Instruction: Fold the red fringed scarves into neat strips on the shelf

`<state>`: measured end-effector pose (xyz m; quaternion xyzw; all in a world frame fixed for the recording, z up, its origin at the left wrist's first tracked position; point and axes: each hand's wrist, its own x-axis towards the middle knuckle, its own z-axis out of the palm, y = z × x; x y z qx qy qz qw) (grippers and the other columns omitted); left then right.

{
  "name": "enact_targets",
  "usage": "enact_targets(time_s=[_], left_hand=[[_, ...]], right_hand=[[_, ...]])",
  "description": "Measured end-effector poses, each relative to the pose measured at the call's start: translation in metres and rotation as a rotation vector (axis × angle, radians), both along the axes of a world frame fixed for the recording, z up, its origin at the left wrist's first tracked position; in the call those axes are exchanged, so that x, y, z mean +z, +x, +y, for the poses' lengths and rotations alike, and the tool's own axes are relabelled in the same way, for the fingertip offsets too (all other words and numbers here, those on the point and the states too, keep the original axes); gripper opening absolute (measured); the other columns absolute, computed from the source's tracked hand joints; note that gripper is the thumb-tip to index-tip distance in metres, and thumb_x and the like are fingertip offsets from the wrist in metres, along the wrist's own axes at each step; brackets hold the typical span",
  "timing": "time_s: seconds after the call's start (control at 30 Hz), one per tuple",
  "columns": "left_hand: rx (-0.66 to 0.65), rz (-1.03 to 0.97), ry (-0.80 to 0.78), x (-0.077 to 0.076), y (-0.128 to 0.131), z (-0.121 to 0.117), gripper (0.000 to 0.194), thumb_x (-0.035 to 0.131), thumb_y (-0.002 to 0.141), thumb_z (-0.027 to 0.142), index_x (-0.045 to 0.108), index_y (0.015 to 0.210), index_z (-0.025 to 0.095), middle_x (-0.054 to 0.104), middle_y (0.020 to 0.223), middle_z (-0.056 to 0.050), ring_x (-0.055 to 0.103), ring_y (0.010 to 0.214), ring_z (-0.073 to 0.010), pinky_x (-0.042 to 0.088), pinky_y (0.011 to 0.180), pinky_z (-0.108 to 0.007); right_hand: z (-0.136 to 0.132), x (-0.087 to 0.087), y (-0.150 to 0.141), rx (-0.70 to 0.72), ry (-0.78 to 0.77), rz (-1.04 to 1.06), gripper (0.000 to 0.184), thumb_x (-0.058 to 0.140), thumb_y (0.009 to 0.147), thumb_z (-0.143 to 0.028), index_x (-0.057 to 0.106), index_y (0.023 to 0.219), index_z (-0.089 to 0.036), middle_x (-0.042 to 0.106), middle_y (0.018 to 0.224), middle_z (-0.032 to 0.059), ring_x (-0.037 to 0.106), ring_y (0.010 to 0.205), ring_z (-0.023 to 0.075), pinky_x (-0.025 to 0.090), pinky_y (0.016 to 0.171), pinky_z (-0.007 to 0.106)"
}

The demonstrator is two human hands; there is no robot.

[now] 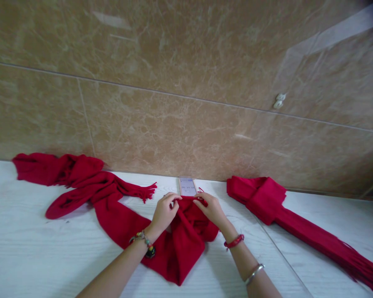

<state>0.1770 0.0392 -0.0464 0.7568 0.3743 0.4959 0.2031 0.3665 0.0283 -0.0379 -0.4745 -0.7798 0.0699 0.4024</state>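
On the white surface, the left hand [167, 210] and the right hand [210, 207] both pinch the far edge of the red scarf [186, 244]. Farther, a phone [188, 186] lies just beside the tiled wall [161, 120].

The scarves [121, 219] are plain deep red; the wall [161, 132] is brown marbled with pale veins; the floor [27, 248] is whitish with faint wood-grain streaks; one bangle [254, 274] is silver.
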Motion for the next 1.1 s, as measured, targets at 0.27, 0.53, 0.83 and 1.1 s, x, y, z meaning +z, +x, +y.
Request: enact_targets(time_s=[0.27, 0.53, 0.83, 1.1], left_hand=[[0.034, 0.076, 0.065, 0.007, 0.003, -0.004, 0.013, 0.056, 0.075, 0.024, 0.059, 0.086, 0.017, 0.060, 0.090, -0.004, 0.057, 0.084, -0.0164, 0.045, 0.078, -0.029], [0.158, 0.177, 0.064, 0.003, 0.007, -0.001, 0.014, 0.048, 0.071, 0.006, 0.052, 0.077, 0.018, 0.057, 0.080, -0.001, 0.055, 0.073, -0.0130, 0.044, 0.072, -0.025], [0.141, 0.383, -0.156, 0.009, 0.000, 0.001, 0.015, 0.053, 0.069, 0.013, 0.054, 0.084, 0.018, 0.061, 0.072, -0.001, 0.057, 0.066, -0.0145, 0.044, 0.064, -0.025], [-0.350, -0.218, -0.805, 0.023, -0.012, 0.003, 0.006, 0.054, 0.070, 0.016, 0.050, 0.074, 0.015, 0.057, 0.064, 0.002, 0.056, 0.058, -0.0092, 0.044, 0.056, -0.020]], right_hand=[[0.002, 0.004, 0.010, 0.013, 0.046, 0.037, 0.019, 0.045, 0.083, -0.023, 0.060, 0.093, -0.019, 0.061, 0.083, 0.0052, 0.056, 0.079, 0.0166, 0.044, 0.073, 0.030], [0.004, 0.001, 0.011, -0.016, 0.137, -0.017, 0.016, 0.052, 0.079, -0.023, 0.064, 0.088, -0.019, 0.056, 0.074, 0.0033, 0.054, 0.071, 0.0155, 0.043, 0.067, 0.028], [0.004, 0.006, 0.012, -0.188, 0.262, 0.088, 0.018, 0.047, 0.082, -0.027, 0.061, 0.074, -0.019, 0.059, 0.072, 0.0049, 0.055, 0.070, 0.0176, 0.043, 0.067, 0.029], [0.011, 0.001, 0.019, -0.295, 0.229, -0.011, 0.021, 0.045, 0.082, -0.024, 0.061, 0.070, -0.018, 0.056, 0.071, 0.0057, 0.053, 0.068, 0.0178, 0.042, 0.065, 0.029]])
